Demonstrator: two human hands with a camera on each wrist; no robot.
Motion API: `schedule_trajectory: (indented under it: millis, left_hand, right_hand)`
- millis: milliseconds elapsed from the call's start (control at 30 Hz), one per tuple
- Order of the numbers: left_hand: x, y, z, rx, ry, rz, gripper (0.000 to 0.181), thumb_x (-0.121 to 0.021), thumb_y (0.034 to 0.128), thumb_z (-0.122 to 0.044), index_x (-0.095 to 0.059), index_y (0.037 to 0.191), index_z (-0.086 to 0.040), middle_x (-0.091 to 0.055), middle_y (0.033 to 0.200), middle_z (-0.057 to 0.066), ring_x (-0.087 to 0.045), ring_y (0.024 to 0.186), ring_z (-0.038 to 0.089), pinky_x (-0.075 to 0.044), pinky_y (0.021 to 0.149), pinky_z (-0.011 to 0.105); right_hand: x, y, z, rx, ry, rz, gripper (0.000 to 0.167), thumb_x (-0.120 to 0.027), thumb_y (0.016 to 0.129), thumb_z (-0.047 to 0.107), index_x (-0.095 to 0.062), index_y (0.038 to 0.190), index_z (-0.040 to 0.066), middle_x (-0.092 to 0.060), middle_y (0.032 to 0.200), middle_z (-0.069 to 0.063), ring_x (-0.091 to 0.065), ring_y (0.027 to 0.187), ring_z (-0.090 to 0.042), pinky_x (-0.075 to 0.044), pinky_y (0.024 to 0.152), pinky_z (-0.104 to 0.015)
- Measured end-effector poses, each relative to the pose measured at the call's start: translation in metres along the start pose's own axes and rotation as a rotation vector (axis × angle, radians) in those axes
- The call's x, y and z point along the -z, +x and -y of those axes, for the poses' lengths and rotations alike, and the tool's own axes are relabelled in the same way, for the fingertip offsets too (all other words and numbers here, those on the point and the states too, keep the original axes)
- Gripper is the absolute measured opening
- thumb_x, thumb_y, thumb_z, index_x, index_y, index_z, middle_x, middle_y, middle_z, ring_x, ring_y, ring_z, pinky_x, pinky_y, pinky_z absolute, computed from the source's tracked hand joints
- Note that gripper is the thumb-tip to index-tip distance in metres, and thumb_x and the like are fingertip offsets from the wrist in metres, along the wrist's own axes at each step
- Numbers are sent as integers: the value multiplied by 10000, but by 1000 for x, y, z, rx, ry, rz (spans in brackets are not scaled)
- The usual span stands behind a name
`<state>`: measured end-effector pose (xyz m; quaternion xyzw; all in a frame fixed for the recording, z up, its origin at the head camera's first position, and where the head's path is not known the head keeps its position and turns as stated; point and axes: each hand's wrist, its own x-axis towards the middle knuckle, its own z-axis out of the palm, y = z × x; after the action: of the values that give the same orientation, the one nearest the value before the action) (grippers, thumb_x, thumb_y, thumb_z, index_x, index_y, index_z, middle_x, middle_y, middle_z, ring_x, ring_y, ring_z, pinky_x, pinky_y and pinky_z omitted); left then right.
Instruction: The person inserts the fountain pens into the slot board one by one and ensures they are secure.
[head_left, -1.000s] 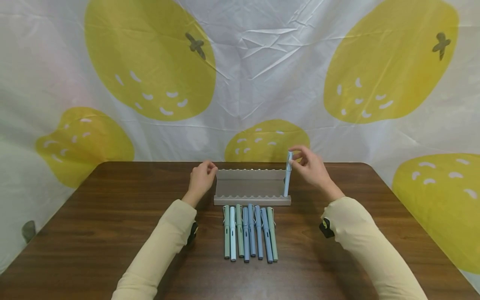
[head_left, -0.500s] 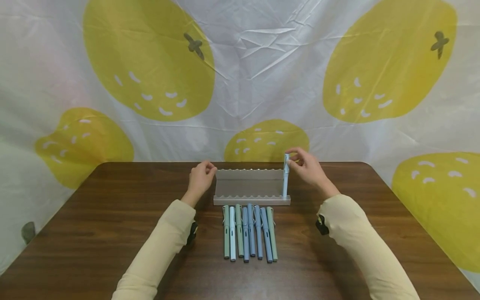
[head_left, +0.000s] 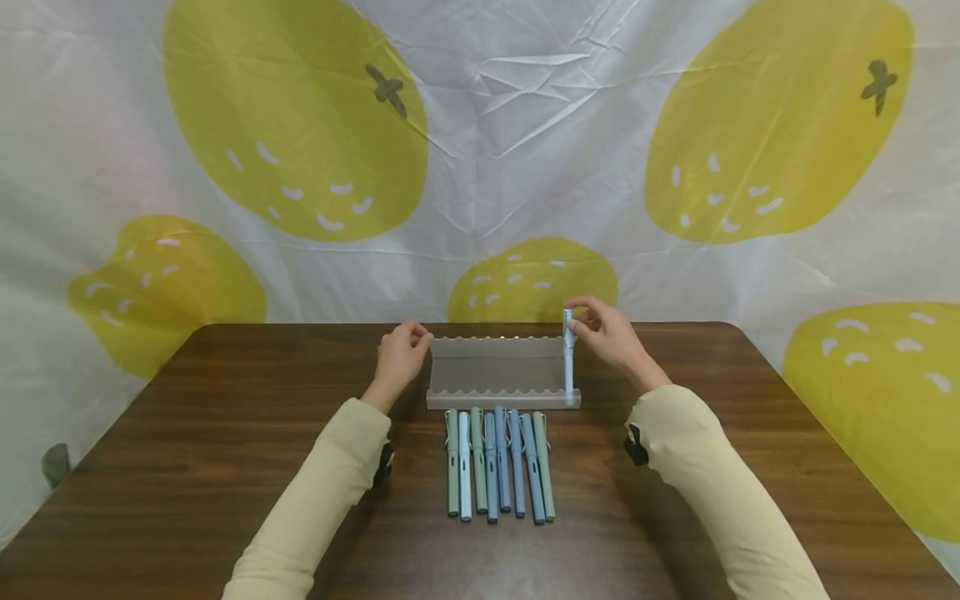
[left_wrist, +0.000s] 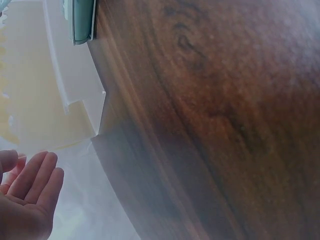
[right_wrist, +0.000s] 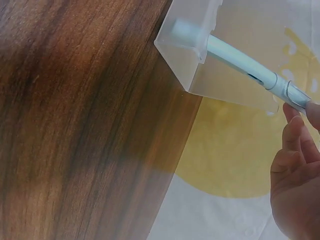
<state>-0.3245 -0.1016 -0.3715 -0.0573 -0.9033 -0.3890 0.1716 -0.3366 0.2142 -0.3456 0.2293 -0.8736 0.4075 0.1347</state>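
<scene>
Above the table (head_left: pixel 225 417), the right hand (head_left: pixel 611 337) pinches a pen (head_left: pixel 568 367) cap-up, perhaps leaning away.

Wood-grain table (head_left: pixel 187 450), creased white cloth (head_left: pixel 536 158), yellow fruit prints (head_left: pixel 296 125)

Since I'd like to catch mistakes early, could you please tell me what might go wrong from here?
The right hand pinches the light blue pen only near its cap end, so it could tilt or slip. The pen's lower end is at the right end of the tray, so it might drop past that side. The left hand is at one far corner, so a push could swing the tray into the loose pens lying just in front.
</scene>
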Motion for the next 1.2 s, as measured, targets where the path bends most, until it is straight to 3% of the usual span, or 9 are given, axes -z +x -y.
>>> schedule_trajectory:
  millis: [333,800,933,1200]
  left_hand:
    - [0,0,1,-1,0,3,173,-541,881,-201,-590,871,-35,-642,904,132,-587,873,267,-377,801,421]
    - [-2,2,2,1,5,-6,175,-550,874,-205,-590,867,-34,-643,903,131,-587,869,267,-376,798,420]
    - [-2,2,2,5,-6,-1,176,-546,876,-203,-589,867,-32,-643,904,133,-588,868,266,-380,796,419]
    - [0,1,1,5,-16,1,175,-551,875,-195,-591,871,-24,-639,916,142,-587,883,271,-377,809,424]
  right_hand:
    - [-2,2,2,-19,-10,-12,261,-555,872,112,-533,1130,73,-609,844,-131,-565,667,-221,-444,557,-348]
    - [-4,3,-2,-15,-23,-22,273,-556,871,106,-528,1140,68,-617,847,-148,-583,724,-341,-445,576,-361]
    - [-3,3,-1,-35,-43,-25,314,-559,871,127,-509,1175,69,-620,888,-153,-588,738,-296,-450,600,-367]
    - [2,-1,0,36,-113,-182,306,-592,848,158,-549,1137,69,-629,904,-137,-547,605,-231,-409,527,-332]
